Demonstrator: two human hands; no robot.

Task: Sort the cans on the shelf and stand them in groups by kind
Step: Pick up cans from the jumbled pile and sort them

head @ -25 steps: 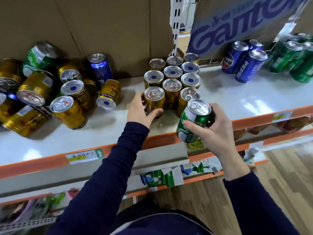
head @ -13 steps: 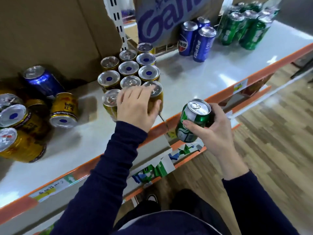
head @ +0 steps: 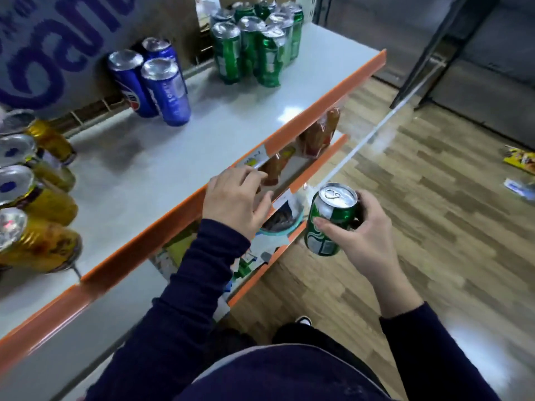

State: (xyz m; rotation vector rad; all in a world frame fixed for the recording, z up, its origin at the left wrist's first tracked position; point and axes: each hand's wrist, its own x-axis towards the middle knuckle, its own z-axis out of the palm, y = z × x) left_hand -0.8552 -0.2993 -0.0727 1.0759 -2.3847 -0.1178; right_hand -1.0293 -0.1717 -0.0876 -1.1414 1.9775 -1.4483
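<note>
My right hand grips a green can upright in the air, in front of the shelf's orange edge. My left hand hovers over that edge with relaxed fingers and holds nothing. On the white shelf a group of green cans stands at the far right. Three blue cans stand to their left. Several gold cans stand at the left edge of the view.
A cardboard sheet with blue lettering leans behind the blue cans. A lower shelf holds packaged goods. The floor is wood-patterned, with small packets lying at the right. A dark metal frame stands beyond the shelf end.
The view has swung right along the shelf. My left hand has let go of the gold cans and moved right to the shelf edge. The green can stays in my right hand.
</note>
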